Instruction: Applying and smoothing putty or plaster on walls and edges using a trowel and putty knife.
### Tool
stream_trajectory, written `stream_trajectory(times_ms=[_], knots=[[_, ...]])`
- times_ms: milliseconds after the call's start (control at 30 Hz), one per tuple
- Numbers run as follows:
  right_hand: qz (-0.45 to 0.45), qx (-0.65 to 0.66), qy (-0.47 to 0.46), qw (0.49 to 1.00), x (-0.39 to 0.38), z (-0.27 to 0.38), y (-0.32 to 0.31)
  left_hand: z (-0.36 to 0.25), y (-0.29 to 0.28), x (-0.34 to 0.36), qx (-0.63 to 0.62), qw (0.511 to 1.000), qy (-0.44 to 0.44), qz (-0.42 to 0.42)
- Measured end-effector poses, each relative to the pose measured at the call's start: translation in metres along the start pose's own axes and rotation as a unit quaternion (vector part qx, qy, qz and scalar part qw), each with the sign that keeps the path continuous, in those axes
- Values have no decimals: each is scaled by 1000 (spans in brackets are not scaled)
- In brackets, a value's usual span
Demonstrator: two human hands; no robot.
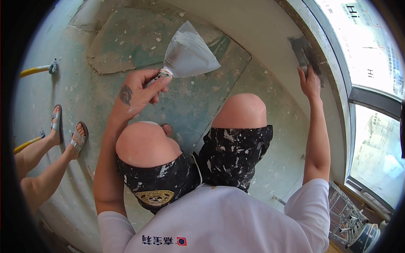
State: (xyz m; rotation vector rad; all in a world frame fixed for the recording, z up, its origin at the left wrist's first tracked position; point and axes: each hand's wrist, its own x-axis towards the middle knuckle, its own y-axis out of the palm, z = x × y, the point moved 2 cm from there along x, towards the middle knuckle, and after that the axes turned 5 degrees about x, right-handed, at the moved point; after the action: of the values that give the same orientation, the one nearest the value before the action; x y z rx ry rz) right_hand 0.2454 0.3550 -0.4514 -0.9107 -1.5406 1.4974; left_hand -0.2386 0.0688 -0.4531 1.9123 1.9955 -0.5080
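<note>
So I've got a tool in each hand here, and the hands are well apart. My left hand (pixel 141 90) is out over my left knee, fingers and thumb wrapped round the short handle of a wide, fan-shaped silver metal scraper (pixel 190 52), its blade pointing far and a bit to the right, up off the floor. Most of the handle is hidden in my grip.

My right hand (pixel 311 85) is stretched out to the right, gripping a dark grey flat trowel (pixel 298 48) that lies against the pale, smooth wall (pixel 270 38) just below the window (pixel 377 143), which is covered with printed sheeting. The exact finger placement is hard to make out.

I'm in black shorts (pixel 232 147) splattered with white and a white T-shirt (pixel 228 223), knees bent above a greenish, speckled floor (pixel 270 168). Over on the left there's another person's bare legs (pixel 46 173) in silver strappy sandals (pixel 78 144), near a yellow pole (pixel 36 71). Near right, behind my elbow, there's a splashed metal ladder (pixel 344 211) beside a dark bucket (pixel 365 238).
</note>
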Motion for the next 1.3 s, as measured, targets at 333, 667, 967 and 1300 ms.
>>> stream_trajectory(times_ms=[333,667,967,1300], knots=[[110,474,41,873,-11,106,-23,42,28,36,-144,982,-19,124],[396,567,50,720,51,197,-14,44,16,36,-395,903,70,155],[68,140,-3,988,125,261,0,46,10,21,-353,925,71,118],[18,72,60,995,69,168,-19,53,15,16,-336,935,48,100]])
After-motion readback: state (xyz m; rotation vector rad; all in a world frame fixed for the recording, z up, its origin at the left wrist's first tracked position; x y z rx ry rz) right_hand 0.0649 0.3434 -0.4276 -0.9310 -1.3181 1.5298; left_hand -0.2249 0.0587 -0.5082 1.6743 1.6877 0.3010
